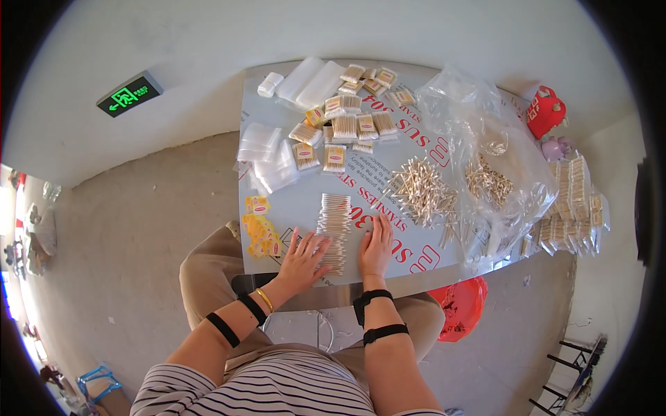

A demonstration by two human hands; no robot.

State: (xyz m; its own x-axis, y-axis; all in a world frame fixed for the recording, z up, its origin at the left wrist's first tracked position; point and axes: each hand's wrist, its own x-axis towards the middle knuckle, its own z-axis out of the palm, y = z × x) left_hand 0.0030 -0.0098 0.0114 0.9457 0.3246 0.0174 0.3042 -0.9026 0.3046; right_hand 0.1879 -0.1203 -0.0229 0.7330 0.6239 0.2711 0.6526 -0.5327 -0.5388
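Working notes, left to right: yellow cards (261, 236) are lying in a loose scatter near the left edge of the tabletop (298, 201). Beyond them, clear sleeves (274, 166) are overlapping in a fan. My left hand (303, 259) is lying open, fingers spread apart, their tips reaching the left ends of the swab row (336, 220). That row is lying on the tabletop between my 2 hands, its cotton swabs running crosswise. Farther back, filled packets (345, 127) are sitting in a cluster. My right hand (375, 249) is resting just right of the row, fingers close together; cannot tell whether they are pinching anything. Next, a loose swab heap (420, 191) is spreading beside 1 large clear bag (451, 97), which is holding more swabs. Packet stacks (572, 191) are standing at far right.
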